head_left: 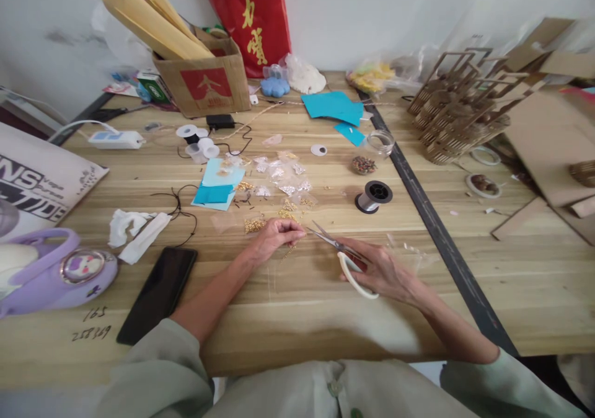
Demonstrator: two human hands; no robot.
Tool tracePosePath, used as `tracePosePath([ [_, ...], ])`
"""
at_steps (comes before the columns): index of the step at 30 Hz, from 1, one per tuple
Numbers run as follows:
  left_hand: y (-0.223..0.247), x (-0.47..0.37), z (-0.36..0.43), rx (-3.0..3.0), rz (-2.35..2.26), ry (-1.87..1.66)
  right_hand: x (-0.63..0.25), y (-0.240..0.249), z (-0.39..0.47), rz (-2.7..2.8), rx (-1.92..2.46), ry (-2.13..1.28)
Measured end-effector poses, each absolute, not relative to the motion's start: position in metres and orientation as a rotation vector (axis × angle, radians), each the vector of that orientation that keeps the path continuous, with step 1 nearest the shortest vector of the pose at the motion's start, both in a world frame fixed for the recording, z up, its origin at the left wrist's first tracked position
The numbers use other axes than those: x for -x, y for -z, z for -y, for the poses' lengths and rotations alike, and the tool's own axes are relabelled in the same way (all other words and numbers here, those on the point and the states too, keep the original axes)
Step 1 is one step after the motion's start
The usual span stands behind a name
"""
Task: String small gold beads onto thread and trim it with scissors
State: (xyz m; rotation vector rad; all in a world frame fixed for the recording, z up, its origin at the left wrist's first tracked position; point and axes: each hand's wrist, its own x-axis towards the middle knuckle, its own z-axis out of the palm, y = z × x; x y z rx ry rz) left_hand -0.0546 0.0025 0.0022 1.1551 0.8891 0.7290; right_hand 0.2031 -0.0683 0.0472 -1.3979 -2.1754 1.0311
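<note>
My left hand [277,238] pinches the end of a thin beaded strand [288,253], which hangs below the fingers with fine clear line trailing toward the table. In my right hand [379,269] are the scissors [330,239] with white handles; their blades are parted and the tips point left, close to my left fingertips. Small bags of gold beads [254,226] lie just beyond my left hand, with bags of silver pieces [288,179] farther back. A spool of thin wire [373,197] stands beyond the scissors.
A black phone [158,295] lies beside my left forearm, near a purple case [88,275] and white tissue [144,237]. Blue sheets [214,185], a jar of beads [364,164] and a cardboard box [204,83] are farther back. Wooden baskets [446,120] stand at the right.
</note>
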Motion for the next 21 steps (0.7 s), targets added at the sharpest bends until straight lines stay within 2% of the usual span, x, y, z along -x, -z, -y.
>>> tracePosePath([
  [21,-0.002,0.054,-0.004,-1.189,-0.888,-0.659,-0.187,-0.032,0.065,2.146,1.267,-1.174],
])
